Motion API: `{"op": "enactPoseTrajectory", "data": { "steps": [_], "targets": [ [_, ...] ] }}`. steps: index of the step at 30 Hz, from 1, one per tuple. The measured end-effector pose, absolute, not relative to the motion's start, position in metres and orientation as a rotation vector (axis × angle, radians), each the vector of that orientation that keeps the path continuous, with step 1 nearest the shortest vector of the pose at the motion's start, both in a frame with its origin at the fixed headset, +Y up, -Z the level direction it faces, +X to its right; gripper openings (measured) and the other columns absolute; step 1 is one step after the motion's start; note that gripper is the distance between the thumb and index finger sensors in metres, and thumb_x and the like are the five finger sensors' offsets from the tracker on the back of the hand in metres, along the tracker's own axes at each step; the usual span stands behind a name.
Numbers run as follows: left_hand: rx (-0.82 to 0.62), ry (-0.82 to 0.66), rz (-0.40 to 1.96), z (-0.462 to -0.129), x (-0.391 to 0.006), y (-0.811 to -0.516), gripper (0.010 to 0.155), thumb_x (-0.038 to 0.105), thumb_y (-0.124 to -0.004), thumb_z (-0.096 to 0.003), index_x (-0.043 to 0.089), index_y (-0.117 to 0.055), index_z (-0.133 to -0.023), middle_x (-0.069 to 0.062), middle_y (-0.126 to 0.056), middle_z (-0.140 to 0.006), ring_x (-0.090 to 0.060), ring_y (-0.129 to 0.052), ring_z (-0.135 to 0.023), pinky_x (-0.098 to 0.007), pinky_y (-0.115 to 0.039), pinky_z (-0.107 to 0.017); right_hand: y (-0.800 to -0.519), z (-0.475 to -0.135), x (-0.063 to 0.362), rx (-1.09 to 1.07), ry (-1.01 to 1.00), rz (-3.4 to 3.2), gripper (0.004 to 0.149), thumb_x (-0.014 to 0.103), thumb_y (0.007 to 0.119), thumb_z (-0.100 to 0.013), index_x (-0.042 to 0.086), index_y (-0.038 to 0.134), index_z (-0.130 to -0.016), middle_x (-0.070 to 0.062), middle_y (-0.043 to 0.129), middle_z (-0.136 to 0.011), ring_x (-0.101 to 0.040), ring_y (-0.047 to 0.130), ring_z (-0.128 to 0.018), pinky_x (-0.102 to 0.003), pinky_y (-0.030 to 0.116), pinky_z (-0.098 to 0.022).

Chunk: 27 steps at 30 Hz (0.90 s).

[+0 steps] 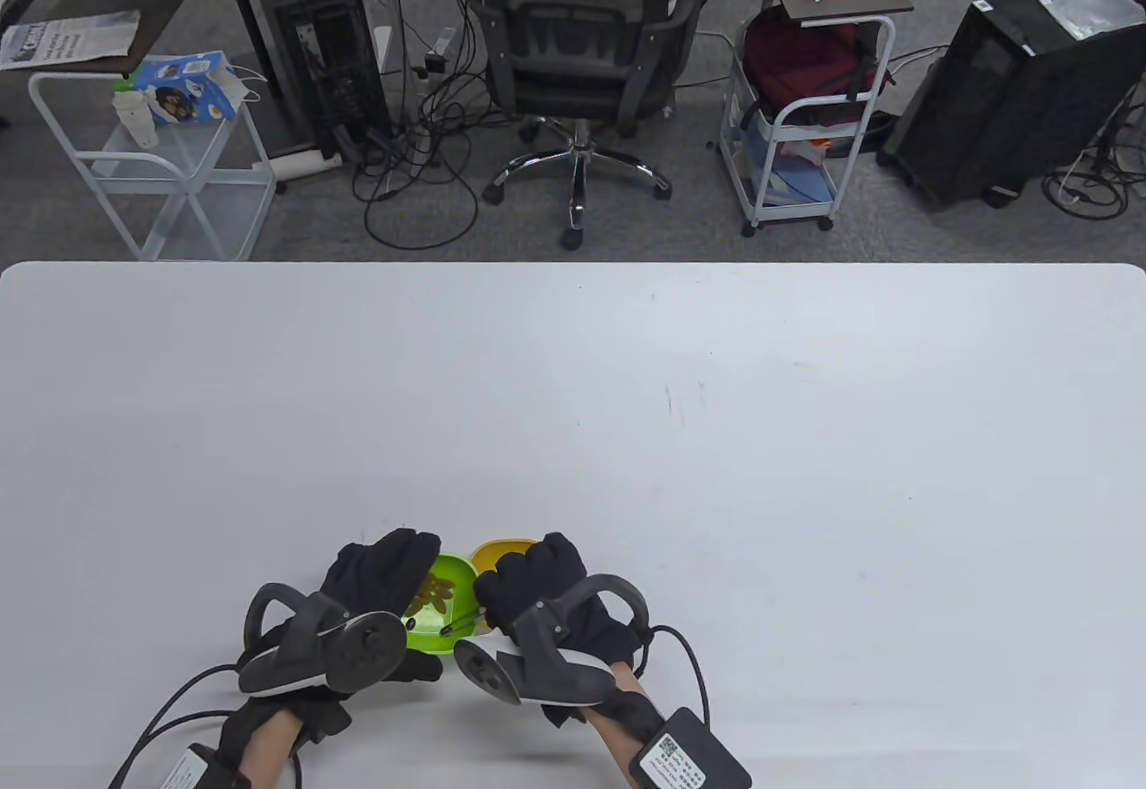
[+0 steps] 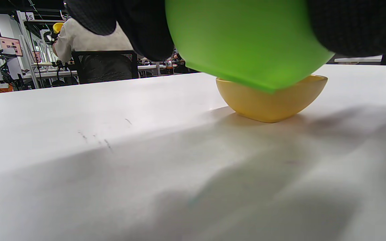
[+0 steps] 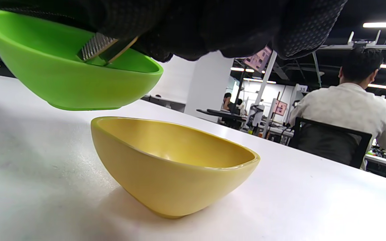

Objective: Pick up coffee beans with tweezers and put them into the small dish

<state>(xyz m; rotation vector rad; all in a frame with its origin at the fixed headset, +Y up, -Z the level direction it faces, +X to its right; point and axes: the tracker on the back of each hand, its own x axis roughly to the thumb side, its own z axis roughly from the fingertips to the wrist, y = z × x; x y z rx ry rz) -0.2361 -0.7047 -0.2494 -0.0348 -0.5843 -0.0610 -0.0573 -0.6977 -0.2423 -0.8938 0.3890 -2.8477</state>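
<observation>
- Your left hand [image 1: 376, 583] grips the green dish [image 1: 440, 603] and holds it lifted off the table [image 1: 627, 395]; both wrist views show its underside clear of the surface, and your gloved fingers [image 2: 139, 26] wrap its outer wall.
- Your right hand [image 1: 537, 587] pinches the tweezers [image 1: 461, 623], fingers pressed together around the ribbed grip [image 3: 94, 50].
- The tweezer tips reach down into the green dish, near its lower rim in the table view. You cannot tell from these views whether a bean sits between the tips.
- The coffee beans [image 1: 436, 594] lie in a brown cluster inside the green dish, toward its left side.
- The yellow dish [image 3: 172, 164] stands on the table just beyond the green one, partly under its raised edge; the part of its inside that shows in the right wrist view holds no beans.
- Both hands sit close together near the table's front edge, with a tracker [image 1: 336, 646] strapped on the back of each.
- Past the far edge of the table stand an office chair [image 1: 582, 46] and a white cart [image 1: 806, 108].
</observation>
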Motion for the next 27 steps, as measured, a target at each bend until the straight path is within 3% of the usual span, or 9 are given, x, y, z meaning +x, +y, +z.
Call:
{"op": "enactPoseTrajectory", "data": {
  "steps": [13, 27],
  "targets": [
    [-0.044, -0.582, -0.059, -0.25, -0.236, -0.705, 0.116, 0.07, -0.078, -0.031, 0.003, -0.044, -0.119, -0.025, -0.058, -0.121, -0.04, -0.083, -0.103, -0.064, -0.065, -0.076, -0.694, -0.247, -0.053, -0.878, 0.389, -2.916, 0.041, 0.036, 0.065, -0.042, 0.027, 0.073, -0.081, 0.004, 0.085, -0.066, -0.02, 0.089, -0.05, -0.058, 0.069, -0.071],
    [-0.055, -0.584, -0.06, -0.25, -0.235, -0.706, 0.115, 0.07, -0.077, -0.0312, 0.003, -0.044, -0.119, -0.025, -0.058, -0.121, -0.04, -0.083, -0.103, -0.064, -0.065, -0.076, -0.674, -0.267, 0.002, -0.657, 0.422, -3.245, 0.041, 0.036, 0.065, -0.042, 0.027, 0.074, -0.081, 0.004, 0.085, -0.066, -0.02, 0.089, -0.051, -0.058, 0.068, -0.071]
  ]
}}
